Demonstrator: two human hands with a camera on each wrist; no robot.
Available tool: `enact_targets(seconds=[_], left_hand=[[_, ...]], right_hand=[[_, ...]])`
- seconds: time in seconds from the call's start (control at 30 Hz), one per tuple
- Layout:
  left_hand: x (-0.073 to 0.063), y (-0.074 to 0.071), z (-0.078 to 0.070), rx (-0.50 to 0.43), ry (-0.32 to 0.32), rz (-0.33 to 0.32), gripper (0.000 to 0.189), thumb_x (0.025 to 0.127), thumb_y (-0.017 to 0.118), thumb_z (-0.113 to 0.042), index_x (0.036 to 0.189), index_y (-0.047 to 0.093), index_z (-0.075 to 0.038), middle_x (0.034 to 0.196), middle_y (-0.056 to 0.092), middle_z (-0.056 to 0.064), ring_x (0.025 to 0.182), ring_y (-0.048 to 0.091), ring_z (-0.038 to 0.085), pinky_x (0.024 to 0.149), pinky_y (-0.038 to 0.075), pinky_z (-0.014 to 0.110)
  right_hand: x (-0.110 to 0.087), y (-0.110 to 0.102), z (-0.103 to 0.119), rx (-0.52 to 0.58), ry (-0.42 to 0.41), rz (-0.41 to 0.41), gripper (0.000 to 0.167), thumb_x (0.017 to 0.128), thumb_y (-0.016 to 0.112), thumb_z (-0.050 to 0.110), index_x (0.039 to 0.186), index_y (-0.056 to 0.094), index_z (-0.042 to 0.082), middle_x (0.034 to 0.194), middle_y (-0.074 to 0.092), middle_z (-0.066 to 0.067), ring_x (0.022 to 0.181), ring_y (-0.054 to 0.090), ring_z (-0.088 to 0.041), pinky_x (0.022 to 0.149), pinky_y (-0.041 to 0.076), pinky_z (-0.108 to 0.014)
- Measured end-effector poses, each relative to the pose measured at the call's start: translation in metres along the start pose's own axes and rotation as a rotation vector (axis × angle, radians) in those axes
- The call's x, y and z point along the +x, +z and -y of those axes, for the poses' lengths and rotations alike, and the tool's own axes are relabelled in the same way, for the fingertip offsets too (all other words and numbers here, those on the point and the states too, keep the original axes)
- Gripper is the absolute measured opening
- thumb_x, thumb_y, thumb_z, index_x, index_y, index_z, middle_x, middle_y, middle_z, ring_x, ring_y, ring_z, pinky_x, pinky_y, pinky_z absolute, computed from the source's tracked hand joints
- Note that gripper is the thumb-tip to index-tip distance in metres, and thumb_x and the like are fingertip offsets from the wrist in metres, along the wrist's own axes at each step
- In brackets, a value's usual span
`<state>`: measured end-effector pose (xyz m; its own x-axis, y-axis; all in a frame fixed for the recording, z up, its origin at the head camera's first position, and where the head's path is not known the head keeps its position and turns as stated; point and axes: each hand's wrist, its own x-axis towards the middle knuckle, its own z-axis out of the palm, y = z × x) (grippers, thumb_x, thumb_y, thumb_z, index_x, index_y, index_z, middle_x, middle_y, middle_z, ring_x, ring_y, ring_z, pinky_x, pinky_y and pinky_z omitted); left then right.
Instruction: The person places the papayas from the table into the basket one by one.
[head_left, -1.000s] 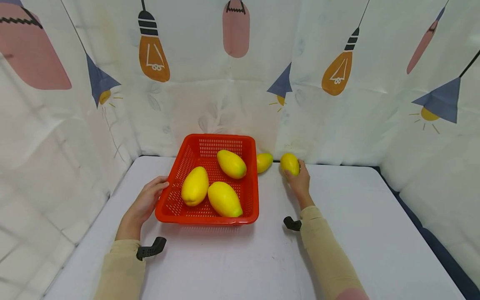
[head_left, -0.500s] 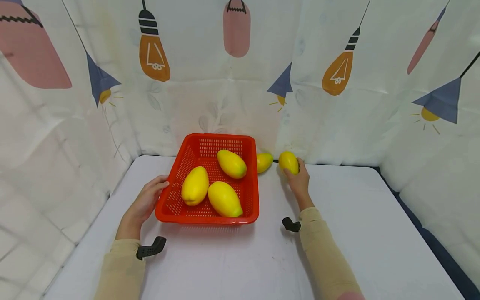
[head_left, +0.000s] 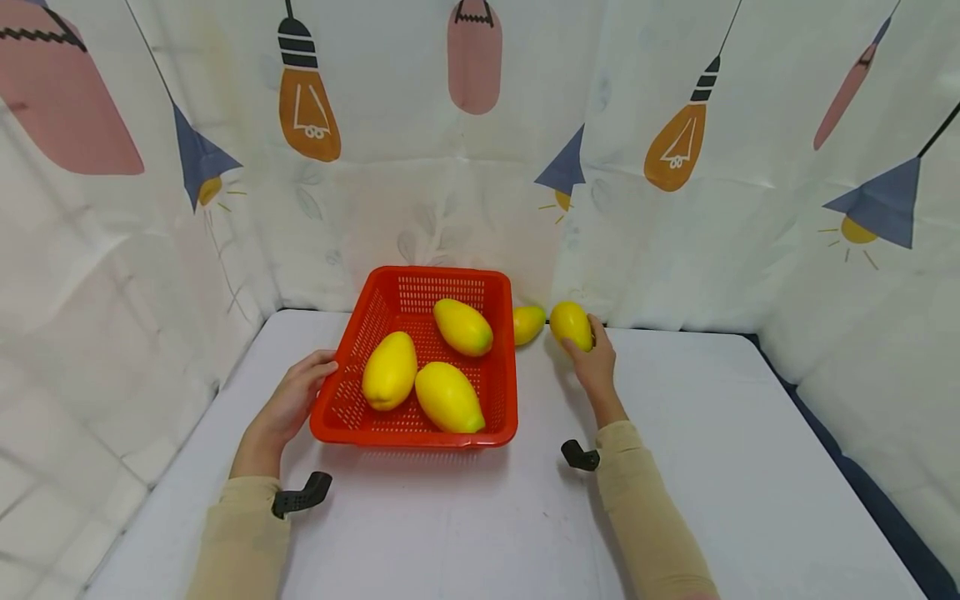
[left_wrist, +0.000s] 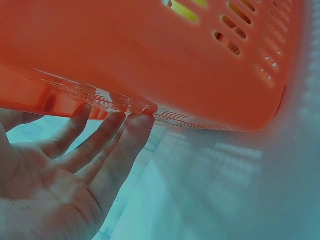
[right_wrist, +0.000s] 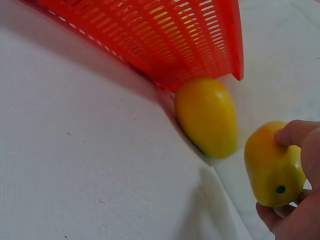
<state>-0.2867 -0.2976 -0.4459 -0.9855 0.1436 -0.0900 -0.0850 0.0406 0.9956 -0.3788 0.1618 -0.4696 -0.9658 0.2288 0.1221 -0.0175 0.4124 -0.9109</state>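
A red plastic basket [head_left: 507, 408] with slotted walls holds three yellow mangoes, one at the left [head_left: 389, 372], another at the front [head_left: 450, 398] and a third toward the back [head_left: 462, 327]. My left hand [head_left: 288, 404] touches the basket's left side; the left wrist view shows its fingers [left_wrist: 131, 135] fairly straight against the outer wall. My right hand [head_left: 597, 367] grips a yellow mango [right_wrist: 270, 162] between thumb and fingers, right of the basket. Another mango [right_wrist: 207, 117] lies against the basket's right wall, partly hidden by it in the head view.
The white table [head_left: 712, 467] runs back to a patterned cloth curtain [head_left: 450, 217], which also hangs at both sides. Both wrists carry black camera mounts, one at the left cuff [head_left: 302, 496] and one at the right [head_left: 581, 456].
My right hand has shifted slightly left with the mango, closer to the mango beside the basket. My left hand and the basket stay where they were.
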Motion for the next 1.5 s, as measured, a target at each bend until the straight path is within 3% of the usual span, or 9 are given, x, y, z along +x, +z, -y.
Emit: enact_targets(seconds=[0.2, 0.8, 1.5], left_hand=[[0.002, -0.001, 0.0, -0.017, 0.02, 0.019, 0.026, 0.103, 0.042, -0.032, 0.122, 0.05, -0.015, 0.104, 0.063, -0.011, 0.093, 0.063, 0.005, 0.082, 0.052, 0.02], [0.003, -0.001, 0.001, -0.021, -0.009, 0.005, 0.03, 0.102, 0.045, -0.035, 0.124, 0.05, -0.016, 0.107, 0.062, -0.011, 0.096, 0.062, 0.005, 0.083, 0.052, 0.02], [0.002, 0.0, 0.003, -0.012, -0.009, 0.003, 0.029, 0.102, 0.044, -0.035, 0.123, 0.049, -0.016, 0.107, 0.061, -0.011, 0.096, 0.061, 0.005, 0.083, 0.052, 0.02]], right_hand=[[-0.004, 0.0, 0.004, 0.028, -0.037, 0.004, 0.067, 0.091, 0.066, 0.025, 0.149, 0.033, 0.017, 0.149, 0.042, -0.013, 0.132, 0.042, -0.032, 0.112, 0.033, -0.051], [-0.017, -0.002, 0.02, 0.096, -0.073, 0.005, 0.065, 0.09, 0.068, 0.024, 0.147, 0.038, 0.02, 0.148, 0.044, -0.009, 0.131, 0.044, -0.029, 0.104, 0.043, -0.05], [-0.038, -0.006, 0.044, 0.149, -0.141, 0.051, 0.066, 0.089, 0.069, 0.029, 0.147, 0.037, 0.025, 0.147, 0.045, -0.004, 0.125, 0.046, -0.024, 0.101, 0.044, -0.045]])
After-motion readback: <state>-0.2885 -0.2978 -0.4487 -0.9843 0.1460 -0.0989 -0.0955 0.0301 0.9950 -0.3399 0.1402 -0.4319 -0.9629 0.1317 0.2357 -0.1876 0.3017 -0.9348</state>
